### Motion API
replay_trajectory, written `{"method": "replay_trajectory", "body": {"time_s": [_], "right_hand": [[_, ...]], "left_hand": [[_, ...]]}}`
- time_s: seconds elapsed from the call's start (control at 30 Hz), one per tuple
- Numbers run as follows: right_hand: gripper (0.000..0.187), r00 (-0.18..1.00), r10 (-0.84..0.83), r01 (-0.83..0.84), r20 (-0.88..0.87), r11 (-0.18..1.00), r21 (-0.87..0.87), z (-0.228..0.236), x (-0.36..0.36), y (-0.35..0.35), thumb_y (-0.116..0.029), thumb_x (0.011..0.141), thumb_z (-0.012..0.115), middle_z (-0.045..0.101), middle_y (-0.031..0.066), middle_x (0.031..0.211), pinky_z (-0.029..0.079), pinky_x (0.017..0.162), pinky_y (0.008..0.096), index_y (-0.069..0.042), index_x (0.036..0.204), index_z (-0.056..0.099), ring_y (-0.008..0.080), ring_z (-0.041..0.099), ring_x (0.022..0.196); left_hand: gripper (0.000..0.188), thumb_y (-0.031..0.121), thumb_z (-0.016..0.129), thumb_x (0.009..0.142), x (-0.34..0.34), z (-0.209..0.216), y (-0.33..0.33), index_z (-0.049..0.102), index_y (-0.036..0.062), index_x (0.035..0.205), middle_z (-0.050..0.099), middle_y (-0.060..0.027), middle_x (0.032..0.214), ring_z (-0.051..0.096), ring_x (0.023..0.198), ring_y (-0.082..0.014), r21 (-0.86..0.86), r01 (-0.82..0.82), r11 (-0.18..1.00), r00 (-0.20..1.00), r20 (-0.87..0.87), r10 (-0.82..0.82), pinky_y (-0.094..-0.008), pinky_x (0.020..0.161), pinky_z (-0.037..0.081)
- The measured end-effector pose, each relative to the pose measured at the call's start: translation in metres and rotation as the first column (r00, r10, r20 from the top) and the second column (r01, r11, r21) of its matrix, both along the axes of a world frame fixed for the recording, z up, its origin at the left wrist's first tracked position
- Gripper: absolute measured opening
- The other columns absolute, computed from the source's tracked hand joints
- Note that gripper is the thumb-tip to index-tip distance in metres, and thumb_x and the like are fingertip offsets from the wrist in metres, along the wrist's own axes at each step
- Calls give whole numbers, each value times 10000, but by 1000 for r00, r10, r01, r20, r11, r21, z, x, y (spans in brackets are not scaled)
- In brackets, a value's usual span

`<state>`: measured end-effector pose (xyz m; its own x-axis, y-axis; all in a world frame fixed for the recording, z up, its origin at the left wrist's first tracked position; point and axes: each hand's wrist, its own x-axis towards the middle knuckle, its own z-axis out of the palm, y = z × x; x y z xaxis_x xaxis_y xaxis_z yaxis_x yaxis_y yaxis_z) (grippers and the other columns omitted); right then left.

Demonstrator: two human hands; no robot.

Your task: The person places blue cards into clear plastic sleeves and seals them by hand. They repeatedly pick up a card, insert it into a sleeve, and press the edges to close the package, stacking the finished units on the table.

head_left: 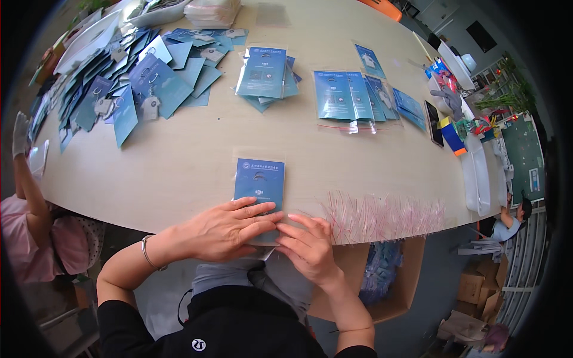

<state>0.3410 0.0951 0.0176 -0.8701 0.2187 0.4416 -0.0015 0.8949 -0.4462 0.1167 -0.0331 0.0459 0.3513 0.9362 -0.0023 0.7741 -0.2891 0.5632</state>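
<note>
Left hand (pixel 224 231): down flat, with fingers long and slightly parted; pressing, by the look of it, rather than gripping.
Right hand (pixel 307 246): right alongside, with fingers bent and gathered near the left fingertips; cannot tell whether anything sits in the pinch.
Blue printed card (pixel 259 177): face up on the pale table (pixel 179 173), close to the near edge, lower part covered by the left hand, with clear film (pixel 260 153) just past the top.
Step in hand: bagging, most likely, and probably down at the bag's mouth now.
Next move: calling, in all likelihood, for a steady left palm and a light right-hand pinch along the mouth, without creasing film or skewing card.
Clear bags (pixel 385 218): fanned along the near edge, just right of the right hand, bristling with reddish lines.
Card stack (pixel 261 73): straight ahead, a bit askew.
Bagged cards (pixel 334 95): overlapping, farther right.
Keyring cards (pixel 173 89): heaped at far left, pale charms and all.
Phone (pixel 434 123): out by the right rim.
</note>
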Motion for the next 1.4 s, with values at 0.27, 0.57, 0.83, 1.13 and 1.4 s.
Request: {"method": "replay_trajectory", "body": {"time_s": [0.27, 0.57, 0.83, 1.13, 1.4], "right_hand": [[142, 992, -122, 123, -21, 991, 48, -7, -2, -23, -71, 765, 736, 712, 27, 1155, 361, 963, 433, -130, 893, 718, 241, 608, 1166], [239, 984, -159, 156, -75, 987, -48, -10, -5, -30, -51, 705, 783, 694, 23, 1100, 386, 923, 431, -138, 922, 733, 248, 608, 1092], [186, 981, -168, 163, -94, 985, -54, -12, -5, -30, -110, 712, 817, 664, 8, 1022, 384, 908, 423, -137, 874, 731, 249, 585, 1045], [166, 918, -365, 389, 154, 904, -176, -2, -14, -46, -197, 808, 786, 530, 45, 1029, 309, 970, 441, -121, 852, 644, 290, 459, 1123], [160, 877, -405, 456, 256, 871, -182, 9, -21, -52, -199, 849, 749, 506, 80, 1059, 294, 986, 478, -99, 879, 629, 307, 443, 1141]], "left_hand": [[358, 213, 763, 833, -15, -8, -56, 546, 89, 1089, 479, -122, 1500, 417, 1417, -305, 125, -186, 974, 976, -87, 198, -501, 1160, 332], [175, 163, 738, 857, -7, -14, -59, 585, 104, 919, 602, -62, 1390, 519, 1338, -268, 228, -297, 927, 953, 10, 302, -459, 1117, 400], [183, 175, 752, 844, -6, -17, -58, 593, 87, 869, 636, -79, 1337, 558, 1295, -278, 267, -309, 913, 950, 32, 312, -471, 1105, 413], [201, 99, 819, 715, 17, -15, -61, 655, 64, 827, 577, -132, 1202, 526, 1159, -376, 217, -662, 717, 749, 155, 644, -462, 953, 432], [143, 66, 791, 731, 37, -18, -64, 663, 55, 795, 575, -143, 1184, 506, 1131, -369, 181, -822, 540, 568, 191, 801, -455, 950, 382]]}}
